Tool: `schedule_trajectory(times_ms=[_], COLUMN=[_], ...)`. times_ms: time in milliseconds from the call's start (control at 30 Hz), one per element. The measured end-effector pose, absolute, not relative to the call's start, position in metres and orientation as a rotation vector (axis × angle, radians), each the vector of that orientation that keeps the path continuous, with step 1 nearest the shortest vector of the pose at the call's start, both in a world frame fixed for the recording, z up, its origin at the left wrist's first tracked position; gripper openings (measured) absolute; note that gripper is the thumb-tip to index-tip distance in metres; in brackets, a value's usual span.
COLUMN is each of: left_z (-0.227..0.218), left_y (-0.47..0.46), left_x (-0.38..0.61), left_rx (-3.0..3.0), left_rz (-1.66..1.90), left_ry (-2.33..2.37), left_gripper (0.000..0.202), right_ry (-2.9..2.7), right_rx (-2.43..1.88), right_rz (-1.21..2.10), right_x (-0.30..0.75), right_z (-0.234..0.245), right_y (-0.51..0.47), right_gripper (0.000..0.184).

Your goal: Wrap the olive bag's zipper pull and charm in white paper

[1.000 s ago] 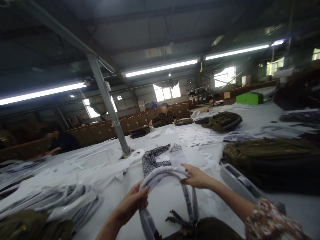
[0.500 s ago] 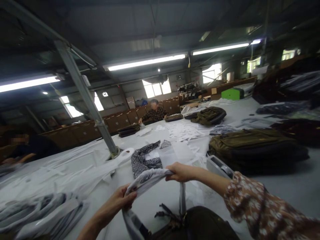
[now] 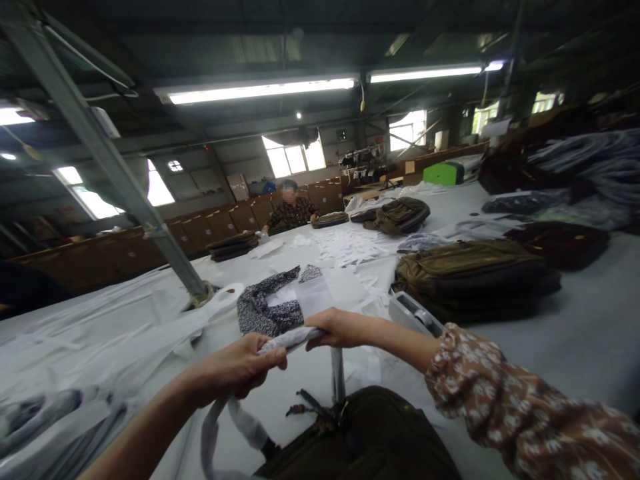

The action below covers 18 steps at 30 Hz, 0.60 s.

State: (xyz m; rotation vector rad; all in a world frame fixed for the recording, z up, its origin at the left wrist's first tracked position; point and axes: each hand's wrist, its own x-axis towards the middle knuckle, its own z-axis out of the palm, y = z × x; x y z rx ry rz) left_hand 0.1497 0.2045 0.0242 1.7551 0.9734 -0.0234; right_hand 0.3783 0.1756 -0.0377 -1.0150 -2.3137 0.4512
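Between my two hands stretches a strap wrapped in whitish film point(image 3: 287, 339). My left hand point(image 3: 245, 367) is closed round it, with a loop of the wrapped strap hanging below the wrist. My right hand point(image 3: 333, 327) pinches the strap a short way to the right, fingers pressed together. Below them, at the bottom of the view, lies a dark olive backpack point(image 3: 380, 433), only its upper part in view. Dark cords point(image 3: 310, 407) stick up from its top. Another wrapped strap part point(image 3: 338, 373) rises from the bag beneath my right hand.
Black-and-white speckled cloth point(image 3: 265, 307) lies just beyond my hands. A grey tape dispenser point(image 3: 415, 313) stands by stacked olive backpacks point(image 3: 475, 277) at right. Wrapped straps point(image 3: 45, 427) are piled at left. A metal post point(image 3: 130, 193) rises from the table point(image 3: 590, 333). A person point(image 3: 290, 207) works across it.
My hands have come closer together, and the strap between them is shorter and straighter. A loop now hangs below my left hand. The view has shifted to the right.
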Motion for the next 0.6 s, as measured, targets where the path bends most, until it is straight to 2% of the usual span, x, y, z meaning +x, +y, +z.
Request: schedule_trajectory(times_ms=[267, 433, 600], left_z=[0.027, 0.019, 0.003], left_y=[0.210, 0.208, 0.216], left_x=[0.141, 0.142, 0.127], left_rx=[1.475, 1.272, 1.357], left_rz=[0.192, 0.208, 0.301], left_ry=[0.848, 0.947, 1.136], left_gripper=[0.041, 0.044, 0.042], right_ry=[-2.266, -2.231, -1.907], right_rx=[-1.037, -1.042, -1.602], right_rz=[0.354, 0.318, 0.437], right_x=[0.383, 0.380, 0.403], right_z=[-0.043, -0.057, -0.100], right_y=[0.183, 0.187, 0.191], right_gripper=[0.016, 0.025, 0.031])
